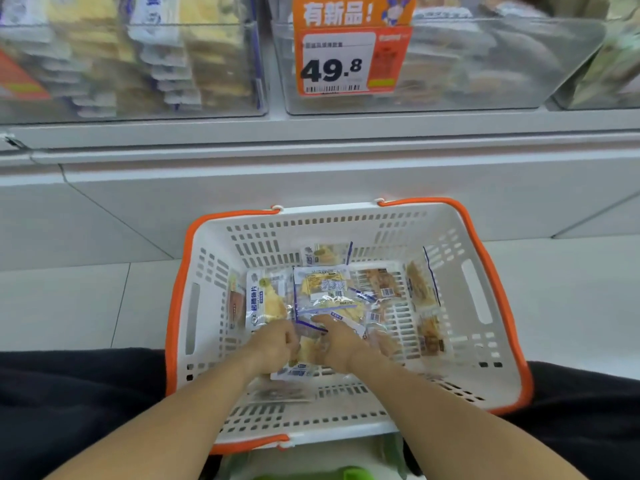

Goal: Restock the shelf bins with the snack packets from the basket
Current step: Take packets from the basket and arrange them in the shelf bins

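While gripped: packet [313,348] (crumpled), axis unclear

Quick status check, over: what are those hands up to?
Both hands down in basket, gathering snack packets. Shelf bins above, untouched. Nothing in the way.

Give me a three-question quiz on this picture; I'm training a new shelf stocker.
1. True or false: both hands, left hand and right hand, are inside the basket.
2. What number is printed on the price tag?
3. The packets lie: A) in the basket, B) on the floor, C) on a lap.

Key: 1 true; 2 49.8; 3 A.
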Demonstrator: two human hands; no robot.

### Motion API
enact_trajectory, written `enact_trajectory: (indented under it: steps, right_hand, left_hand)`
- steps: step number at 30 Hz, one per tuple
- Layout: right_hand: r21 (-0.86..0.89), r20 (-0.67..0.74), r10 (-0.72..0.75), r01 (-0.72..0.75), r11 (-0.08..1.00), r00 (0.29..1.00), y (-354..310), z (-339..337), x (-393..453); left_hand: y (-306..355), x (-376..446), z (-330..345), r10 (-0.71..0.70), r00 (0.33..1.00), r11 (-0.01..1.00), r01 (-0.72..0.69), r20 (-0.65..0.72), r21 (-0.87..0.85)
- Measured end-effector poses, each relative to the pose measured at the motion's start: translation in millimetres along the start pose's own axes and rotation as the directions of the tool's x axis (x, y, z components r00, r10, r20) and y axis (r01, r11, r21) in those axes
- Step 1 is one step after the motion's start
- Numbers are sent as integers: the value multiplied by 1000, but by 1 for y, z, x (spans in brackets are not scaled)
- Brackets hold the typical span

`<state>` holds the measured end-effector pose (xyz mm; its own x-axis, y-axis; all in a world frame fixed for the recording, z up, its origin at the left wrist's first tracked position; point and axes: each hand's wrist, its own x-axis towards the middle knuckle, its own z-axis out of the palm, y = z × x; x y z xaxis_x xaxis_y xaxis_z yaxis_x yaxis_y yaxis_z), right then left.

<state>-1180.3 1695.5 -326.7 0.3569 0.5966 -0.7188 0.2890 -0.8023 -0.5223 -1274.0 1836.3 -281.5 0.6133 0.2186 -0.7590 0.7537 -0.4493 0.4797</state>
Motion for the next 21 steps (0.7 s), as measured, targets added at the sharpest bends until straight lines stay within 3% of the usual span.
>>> enact_trajectory:
  steps: [2,4,6,8,12,18,21]
  right_hand:
    - [145,-83,16,-3,989,996,-16,-4,-2]
    - [-38,-130,-58,53,998,990,-18,-10,-7]
    - [159,-186,35,-5,987,982,-19,-17,-9]
    - [280,-222,-8,72,957,975,-26,-30,-13]
    - [486,-249,-178,282,827,952,-57,-59,-32]
    - [638,-386,-306,491,593,870,-109,-99,-66]
    - [611,-473,-346,584,534,810,-135,-116,-82]
  left_hand:
    - [8,-8,-14,84,995,993,-88,52,76]
    - [18,-16,-30,149,988,981,-154,47,116]
    - [23,-25,-50,180,983,979,-176,-27,104]
    - [28,-34,-77,199,976,980,-195,-93,47]
    - [52,-73,-145,189,982,977,-189,-17,-94]
    - [80,-136,-206,167,978,983,-155,126,-101]
    - [87,-155,-212,267,963,959,-263,25,-107]
